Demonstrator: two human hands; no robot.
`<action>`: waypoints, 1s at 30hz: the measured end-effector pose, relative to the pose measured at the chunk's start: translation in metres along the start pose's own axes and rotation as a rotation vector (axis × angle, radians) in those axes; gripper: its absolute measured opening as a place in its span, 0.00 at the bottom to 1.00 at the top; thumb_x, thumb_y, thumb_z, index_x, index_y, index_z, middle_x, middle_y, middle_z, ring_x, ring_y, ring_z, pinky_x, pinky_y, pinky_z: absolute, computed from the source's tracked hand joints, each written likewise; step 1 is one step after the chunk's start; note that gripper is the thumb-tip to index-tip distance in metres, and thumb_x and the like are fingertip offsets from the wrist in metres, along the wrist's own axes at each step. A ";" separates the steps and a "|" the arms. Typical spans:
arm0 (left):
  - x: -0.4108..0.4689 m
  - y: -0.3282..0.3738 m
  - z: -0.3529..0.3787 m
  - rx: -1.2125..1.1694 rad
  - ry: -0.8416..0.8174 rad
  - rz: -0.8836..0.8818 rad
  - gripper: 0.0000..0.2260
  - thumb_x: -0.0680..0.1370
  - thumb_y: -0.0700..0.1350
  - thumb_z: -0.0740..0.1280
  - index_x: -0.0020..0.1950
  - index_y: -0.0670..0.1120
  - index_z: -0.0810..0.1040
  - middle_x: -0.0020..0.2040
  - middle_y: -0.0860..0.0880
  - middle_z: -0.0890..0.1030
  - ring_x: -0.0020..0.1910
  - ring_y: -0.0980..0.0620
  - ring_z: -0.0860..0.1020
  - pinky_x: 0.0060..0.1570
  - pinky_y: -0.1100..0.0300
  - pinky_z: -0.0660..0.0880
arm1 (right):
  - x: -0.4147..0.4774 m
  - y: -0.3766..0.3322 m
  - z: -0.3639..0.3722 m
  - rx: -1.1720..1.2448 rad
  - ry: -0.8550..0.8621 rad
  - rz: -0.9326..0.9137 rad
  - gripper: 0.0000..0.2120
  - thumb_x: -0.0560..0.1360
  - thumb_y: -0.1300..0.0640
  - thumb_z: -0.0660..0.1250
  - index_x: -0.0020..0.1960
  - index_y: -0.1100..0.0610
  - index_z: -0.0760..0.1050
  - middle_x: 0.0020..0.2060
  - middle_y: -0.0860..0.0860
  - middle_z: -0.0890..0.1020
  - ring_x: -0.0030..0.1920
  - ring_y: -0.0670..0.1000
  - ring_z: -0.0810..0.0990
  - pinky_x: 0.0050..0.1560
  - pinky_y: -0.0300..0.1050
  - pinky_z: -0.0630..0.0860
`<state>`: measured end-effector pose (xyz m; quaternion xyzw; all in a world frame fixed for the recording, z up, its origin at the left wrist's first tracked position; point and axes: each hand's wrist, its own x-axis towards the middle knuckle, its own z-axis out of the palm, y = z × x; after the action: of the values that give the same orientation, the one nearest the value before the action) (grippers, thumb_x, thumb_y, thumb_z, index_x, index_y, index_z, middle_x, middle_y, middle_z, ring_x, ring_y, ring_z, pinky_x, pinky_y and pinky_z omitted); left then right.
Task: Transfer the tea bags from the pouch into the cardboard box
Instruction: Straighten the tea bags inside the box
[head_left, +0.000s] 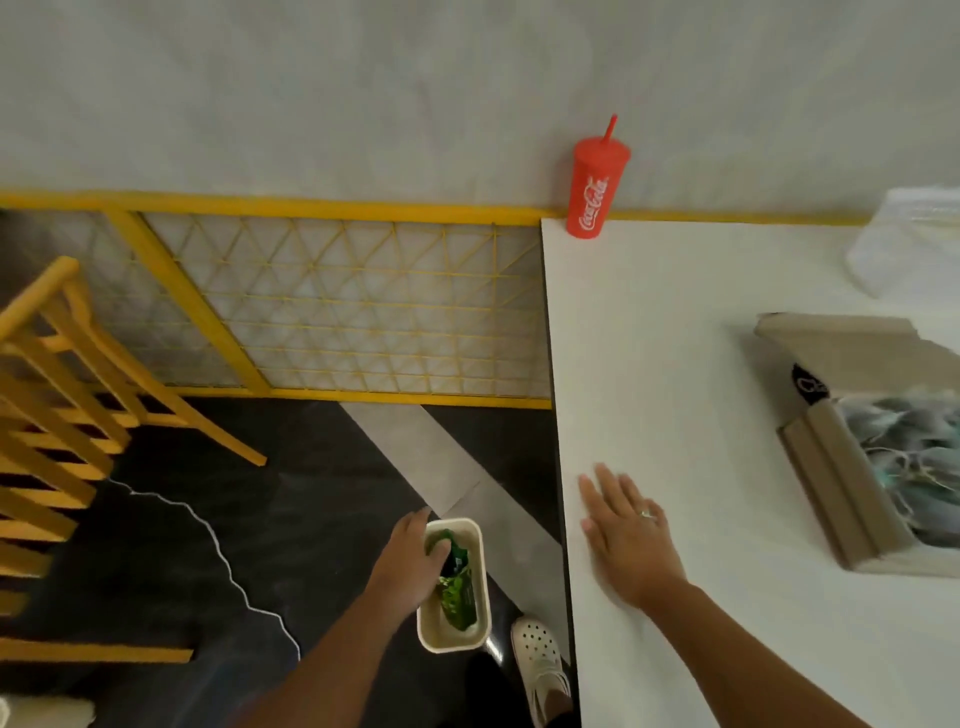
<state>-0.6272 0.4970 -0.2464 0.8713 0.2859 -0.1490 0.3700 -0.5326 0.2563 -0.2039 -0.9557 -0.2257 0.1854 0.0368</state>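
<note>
The cardboard box (836, 483) lies open at the right of the white table (649, 364), with several tea bags (914, 452) and their strings inside. The green pouch (458, 584) lies crumpled in a cream bin (480, 587) on the floor beside the table. My left hand (410, 551) reaches down at the bin's left rim, fingers touching the pouch's top; I cannot tell whether it grips the pouch. My right hand (626, 530) rests flat on the table near its left edge, fingers spread, holding nothing.
A red cup with a straw (595, 189) stands at the table's far left corner. A clear plastic bag (904, 244) lies at the far right. A yellow wooden chair (57, 405) and a yellow grid panel (332, 306) stand left. My white shoe (540, 660) is by the bin.
</note>
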 end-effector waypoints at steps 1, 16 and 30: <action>-0.007 0.008 -0.002 0.007 -0.002 0.027 0.25 0.78 0.50 0.59 0.73 0.48 0.57 0.74 0.48 0.58 0.71 0.49 0.61 0.67 0.55 0.60 | -0.008 0.001 -0.001 0.002 -0.026 0.008 0.40 0.67 0.35 0.21 0.75 0.48 0.37 0.75 0.49 0.38 0.75 0.53 0.38 0.73 0.51 0.43; -0.048 0.159 0.009 -0.003 0.059 0.327 0.23 0.79 0.52 0.58 0.73 0.49 0.60 0.74 0.50 0.57 0.72 0.53 0.58 0.69 0.56 0.59 | -0.028 0.052 -0.083 0.293 0.106 -0.068 0.21 0.81 0.49 0.48 0.74 0.47 0.57 0.76 0.49 0.51 0.76 0.53 0.47 0.74 0.50 0.51; -0.068 0.358 0.141 -0.251 0.085 0.246 0.18 0.79 0.50 0.59 0.68 0.52 0.66 0.69 0.50 0.68 0.63 0.51 0.70 0.57 0.63 0.64 | -0.064 0.281 -0.190 0.400 0.216 -0.178 0.28 0.73 0.72 0.55 0.68 0.51 0.69 0.72 0.51 0.64 0.74 0.52 0.56 0.72 0.40 0.51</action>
<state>-0.4701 0.1663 -0.1096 0.8523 0.2088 -0.0287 0.4787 -0.3980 -0.0212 -0.0495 -0.9200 -0.2626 0.1192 0.2653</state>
